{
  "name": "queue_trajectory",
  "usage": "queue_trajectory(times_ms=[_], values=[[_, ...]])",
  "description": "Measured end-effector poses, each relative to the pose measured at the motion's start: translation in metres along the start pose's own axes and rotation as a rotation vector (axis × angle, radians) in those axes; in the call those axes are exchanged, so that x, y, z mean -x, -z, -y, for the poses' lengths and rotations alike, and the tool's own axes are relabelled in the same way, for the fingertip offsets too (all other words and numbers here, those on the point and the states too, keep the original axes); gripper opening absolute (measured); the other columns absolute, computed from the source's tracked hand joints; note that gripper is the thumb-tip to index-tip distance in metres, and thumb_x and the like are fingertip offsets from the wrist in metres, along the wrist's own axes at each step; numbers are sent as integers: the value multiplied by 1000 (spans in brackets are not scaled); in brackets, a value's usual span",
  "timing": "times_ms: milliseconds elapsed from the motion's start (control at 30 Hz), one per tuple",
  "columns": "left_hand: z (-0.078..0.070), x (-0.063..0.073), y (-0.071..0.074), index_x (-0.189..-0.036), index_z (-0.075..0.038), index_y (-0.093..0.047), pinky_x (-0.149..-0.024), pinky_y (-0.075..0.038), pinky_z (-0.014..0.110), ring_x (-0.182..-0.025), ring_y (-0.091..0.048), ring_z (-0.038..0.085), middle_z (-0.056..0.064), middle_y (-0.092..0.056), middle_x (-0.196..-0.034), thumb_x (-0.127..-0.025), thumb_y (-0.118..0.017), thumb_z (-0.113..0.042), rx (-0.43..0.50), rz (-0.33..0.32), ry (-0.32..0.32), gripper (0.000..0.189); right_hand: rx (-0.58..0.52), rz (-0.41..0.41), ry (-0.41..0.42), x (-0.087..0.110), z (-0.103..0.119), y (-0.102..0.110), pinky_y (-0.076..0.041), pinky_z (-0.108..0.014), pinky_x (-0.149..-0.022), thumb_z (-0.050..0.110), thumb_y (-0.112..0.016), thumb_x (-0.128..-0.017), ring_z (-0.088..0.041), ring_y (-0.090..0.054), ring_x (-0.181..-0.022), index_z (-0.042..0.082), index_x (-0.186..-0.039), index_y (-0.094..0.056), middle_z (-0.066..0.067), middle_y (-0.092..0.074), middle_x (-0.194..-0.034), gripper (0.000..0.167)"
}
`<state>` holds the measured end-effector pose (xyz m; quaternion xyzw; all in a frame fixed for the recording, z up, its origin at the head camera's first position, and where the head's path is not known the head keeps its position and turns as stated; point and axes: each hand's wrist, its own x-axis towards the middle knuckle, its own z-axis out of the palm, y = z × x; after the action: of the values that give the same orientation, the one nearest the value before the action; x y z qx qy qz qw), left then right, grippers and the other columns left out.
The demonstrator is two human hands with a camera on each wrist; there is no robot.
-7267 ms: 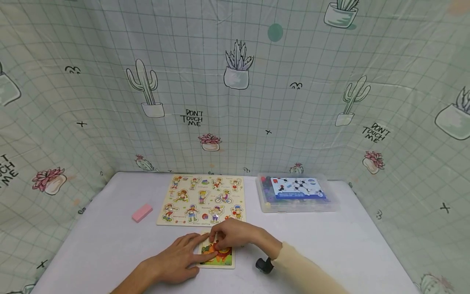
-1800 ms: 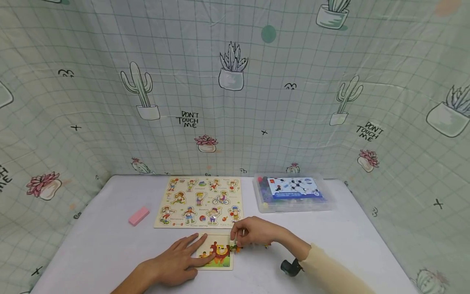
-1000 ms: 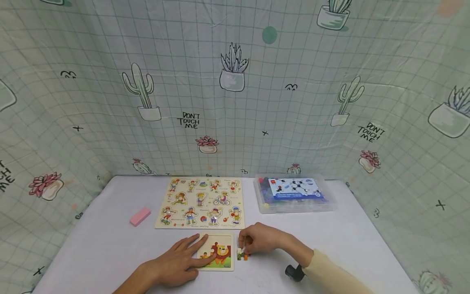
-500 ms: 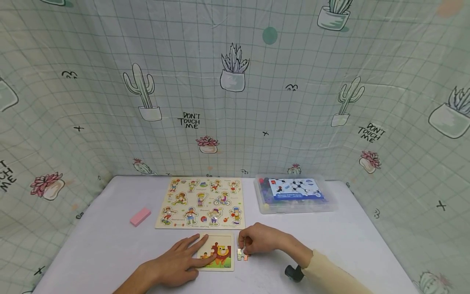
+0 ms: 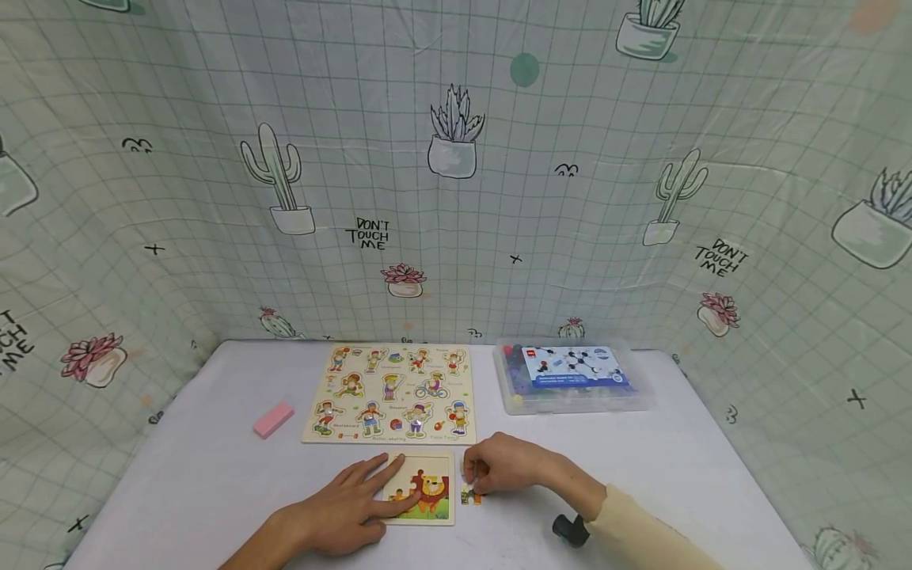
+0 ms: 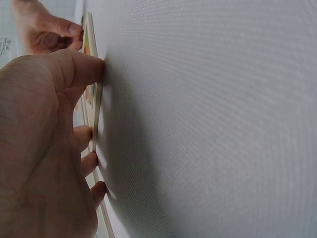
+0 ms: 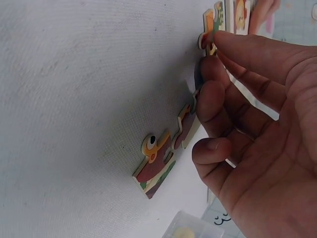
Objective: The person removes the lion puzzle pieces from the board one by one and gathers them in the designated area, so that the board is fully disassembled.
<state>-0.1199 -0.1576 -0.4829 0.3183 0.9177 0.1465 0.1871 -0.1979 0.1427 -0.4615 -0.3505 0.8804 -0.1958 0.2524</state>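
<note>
A small wooden puzzle tray lies in front of me, with lion-picture pieces filling its lower right part. My left hand rests on its left side with fingers spread, the thumb at the near edge. Just right of the tray, my right hand pinches a jigsaw piece in green, white and orange between thumb and fingertips, at the table surface. In the right wrist view, loose jigsaw pieces lie on the white cloth beyond the curled fingers; from the head view the hand hides them.
Behind the tray lies a larger wooden puzzle board with sports figures. A clear plastic box with a blue label stands at the back right. A pink block sits at left. Patterned cloth encloses the table's back and sides.
My right hand has gone from over the tray to its right side, bringing the jigsaw piece onto the table there. In the last second it has barely moved. The left hand stays on the tray.
</note>
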Motion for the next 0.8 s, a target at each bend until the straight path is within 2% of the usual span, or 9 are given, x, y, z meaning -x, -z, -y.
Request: queue_trajectory(times_ms=[667,800], values=[[-4,0,2,-146,-54,-43,-118,-18,61,-153,-16,32,-2,-17,-169,-97,-56,-32,11,-2,24,56,22,-3,27,1,0,1,-38,-19,-60,13,-76,-87,-1,-46,-63,22,-83,-65,13,-52,-68,15],[-2,-1,1,-147,-53,-43,-117,-20,61,-152,-18,34,1,-20,-168,-97,-56,-31,-4,-22,6,56,32,-11,36,-1,1,1,-39,-19,-60,14,-75,-88,-1,-46,-63,22,-84,-64,13,-52,-68,14]])
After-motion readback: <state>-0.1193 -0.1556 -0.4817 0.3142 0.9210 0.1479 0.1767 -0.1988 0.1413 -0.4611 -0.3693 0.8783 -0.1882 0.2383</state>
